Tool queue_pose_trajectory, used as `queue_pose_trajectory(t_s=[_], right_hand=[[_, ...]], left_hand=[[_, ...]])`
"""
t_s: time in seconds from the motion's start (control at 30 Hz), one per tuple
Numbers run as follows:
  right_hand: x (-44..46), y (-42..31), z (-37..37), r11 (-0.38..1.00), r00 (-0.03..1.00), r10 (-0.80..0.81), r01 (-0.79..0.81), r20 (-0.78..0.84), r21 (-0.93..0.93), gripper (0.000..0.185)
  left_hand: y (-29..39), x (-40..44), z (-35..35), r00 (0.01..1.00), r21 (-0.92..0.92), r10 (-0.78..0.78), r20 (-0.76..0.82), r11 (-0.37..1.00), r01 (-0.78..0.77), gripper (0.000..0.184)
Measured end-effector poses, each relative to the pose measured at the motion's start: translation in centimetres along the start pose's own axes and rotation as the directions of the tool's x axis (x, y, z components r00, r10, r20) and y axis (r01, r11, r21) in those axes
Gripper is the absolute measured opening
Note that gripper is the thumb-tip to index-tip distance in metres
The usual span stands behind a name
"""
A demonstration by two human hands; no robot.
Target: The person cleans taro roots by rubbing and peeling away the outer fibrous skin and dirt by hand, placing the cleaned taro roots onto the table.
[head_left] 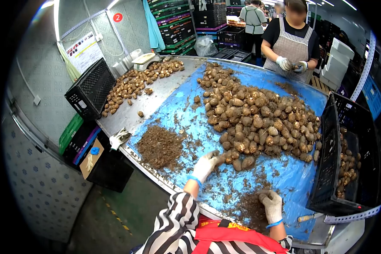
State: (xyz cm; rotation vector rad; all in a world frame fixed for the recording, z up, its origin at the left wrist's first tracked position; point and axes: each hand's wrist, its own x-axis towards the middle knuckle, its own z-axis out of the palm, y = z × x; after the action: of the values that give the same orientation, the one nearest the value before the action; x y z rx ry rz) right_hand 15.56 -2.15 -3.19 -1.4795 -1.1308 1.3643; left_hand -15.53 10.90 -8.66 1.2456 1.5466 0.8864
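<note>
Tuber pile point(258, 118), long axes mixed: ahead and right of left hand point(205, 166), nearer one. Right hand point(271, 205): at loose soil point(250, 208). Either grip: cannot tell whether holding.

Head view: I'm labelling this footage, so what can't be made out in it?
- Head view, left hand: grip unclear; its soiled fingertips blend into the tubers.
- Head view, right hand: palm hidden by the hand itself.
- Head view, black crate at the right: its near wall hides part of the contents.
- Head view, wall notice: lettering too small.
</note>
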Motion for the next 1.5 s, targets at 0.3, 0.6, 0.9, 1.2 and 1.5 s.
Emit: queue_pose_trajectory(t_s=[0.3,0.6,0.9,1.2,1.5], right_hand=[[1.7,-1.9,3.8,0.665,0.782,-0.588,0.614,0.208,-0.425,0.059],[-1.8,-1.6,2.2,0.823,0.864,-0.46,0.502,0.207,-0.266,0.056],[-3.5,-2.6,1.8,0.953,0.945,-0.265,0.287,0.192,-0.101,0.053],[-3.6,-0.6,1.8,0.925,0.931,-0.362,0.352,-0.05,-0.146,0.025],[-2.2,-0.6,1.4,0.793,0.99,-0.026,0.104,-0.137,0.601,0.027]], left_hand=[[2.9,-11.4,9.6,0.825,-0.721,0.041,0.564,0.512,0.467,0.044],[2.8,-12.9,9.7,0.797,-0.62,0.071,0.6,0.67,0.408,0.028],[1.8,-14.0,10.6,0.775,-0.709,0.043,0.631,0.436,0.554,0.031],[3.3,-16.0,10.8,0.848,-0.621,0.161,0.506,0.749,0.228,0.059],[8.4,-17.6,9.3,0.91,-0.078,0.278,0.309,0.961,-0.267,0.054]])
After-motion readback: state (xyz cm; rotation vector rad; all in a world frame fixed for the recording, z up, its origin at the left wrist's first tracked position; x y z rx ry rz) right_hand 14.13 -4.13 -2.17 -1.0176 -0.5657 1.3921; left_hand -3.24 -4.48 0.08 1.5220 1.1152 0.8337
